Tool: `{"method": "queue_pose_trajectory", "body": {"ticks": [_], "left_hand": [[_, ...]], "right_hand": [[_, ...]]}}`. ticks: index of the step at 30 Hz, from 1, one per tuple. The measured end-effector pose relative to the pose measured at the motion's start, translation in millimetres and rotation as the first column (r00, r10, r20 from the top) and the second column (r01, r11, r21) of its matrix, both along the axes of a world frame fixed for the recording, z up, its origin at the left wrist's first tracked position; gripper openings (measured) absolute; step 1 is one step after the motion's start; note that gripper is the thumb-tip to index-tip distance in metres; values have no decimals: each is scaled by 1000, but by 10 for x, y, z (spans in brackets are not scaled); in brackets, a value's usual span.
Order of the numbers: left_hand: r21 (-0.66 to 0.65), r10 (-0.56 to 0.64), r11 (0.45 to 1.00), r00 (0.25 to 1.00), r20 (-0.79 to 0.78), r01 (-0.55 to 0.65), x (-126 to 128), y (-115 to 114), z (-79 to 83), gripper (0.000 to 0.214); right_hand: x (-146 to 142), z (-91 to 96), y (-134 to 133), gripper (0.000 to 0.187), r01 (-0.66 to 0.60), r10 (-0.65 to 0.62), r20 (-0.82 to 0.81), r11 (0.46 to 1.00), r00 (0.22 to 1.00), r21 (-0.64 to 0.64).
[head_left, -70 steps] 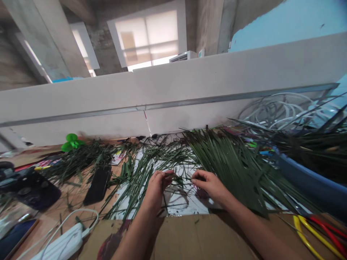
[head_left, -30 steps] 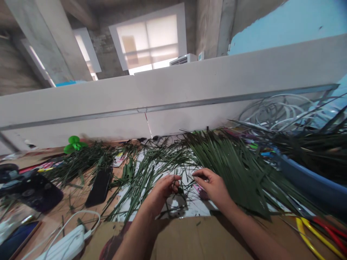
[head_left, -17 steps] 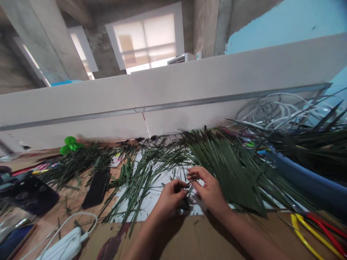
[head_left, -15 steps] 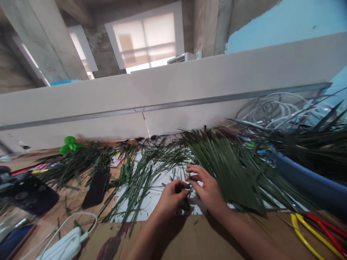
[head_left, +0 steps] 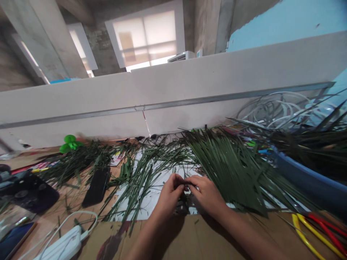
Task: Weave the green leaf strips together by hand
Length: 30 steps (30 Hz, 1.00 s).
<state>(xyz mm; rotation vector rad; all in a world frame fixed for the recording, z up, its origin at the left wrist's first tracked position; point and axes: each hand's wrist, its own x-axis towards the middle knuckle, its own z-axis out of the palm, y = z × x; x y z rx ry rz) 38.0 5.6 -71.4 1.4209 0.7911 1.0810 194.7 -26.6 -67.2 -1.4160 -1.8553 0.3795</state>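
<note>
My left hand [head_left: 171,194] and my right hand [head_left: 207,193] meet at the fingertips over a white sheet [head_left: 151,206]. Both are closed in a pinch on a thin green leaf strip, mostly hidden by the fingers. Below the left fingers shows a small dark leaf piece [head_left: 182,206]; its shape is hard to make out. Many cut green strips [head_left: 139,186] lie loose on the sheet to the left. Close by my right hand spreads a large bundle of long leaf blades [head_left: 230,173].
Scissors with red and yellow handles [head_left: 311,231] lie at the right, below a blue tub [head_left: 306,177] of leaves. On the left are a black phone [head_left: 97,187], a white power bank [head_left: 63,245] with a cable, and a green plastic item [head_left: 70,143]. A white partition [head_left: 173,86] stands behind.
My right hand has moved down and toward me, its spread fingers closing to meet the left fingertips. My left fingers have tilted upward slightly.
</note>
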Motion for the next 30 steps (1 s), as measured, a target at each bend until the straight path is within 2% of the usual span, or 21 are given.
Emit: {"method": "queue_pose_trajectory", "body": {"ticks": [7, 10, 13, 16, 18, 23, 26, 30], "left_hand": [[67, 75, 995, 995, -70, -71, -52, 59, -61, 12], [85, 83, 994, 988, -128, -73, -83, 87, -81, 12], [87, 75, 994, 985, -154, -62, -104, 99, -48, 8], [92, 69, 994, 983, -170, -54, -109, 96, -9, 9], [105, 72, 993, 980, -188, -53, -107, 91, -4, 13], [163, 136, 981, 967, -215, -101, -99, 85, -38, 20], [278, 163, 956, 956, -246, -92, -96, 63, -26, 21], [339, 166, 939, 933, -319, -51, -99, 17, 43, 14]], "right_hand": [[-15, 38, 8, 22, -65, 53, -125, 994, 991, -93], [19, -1, 53, 18, -84, 43, -254, 985, 966, -152], [49, -54, 113, 15, -187, 44, -489, 951, 871, -247], [57, -86, 149, 23, -316, 12, -676, 890, 737, -328], [53, -87, 152, 31, -364, -23, -738, 859, 674, -359], [52, -66, 141, 42, -380, -70, -789, 848, 611, -370], [60, -68, 142, 42, -368, -68, -785, 857, 615, -362], [57, -73, 137, 33, -321, -42, -758, 889, 651, -326]]}}
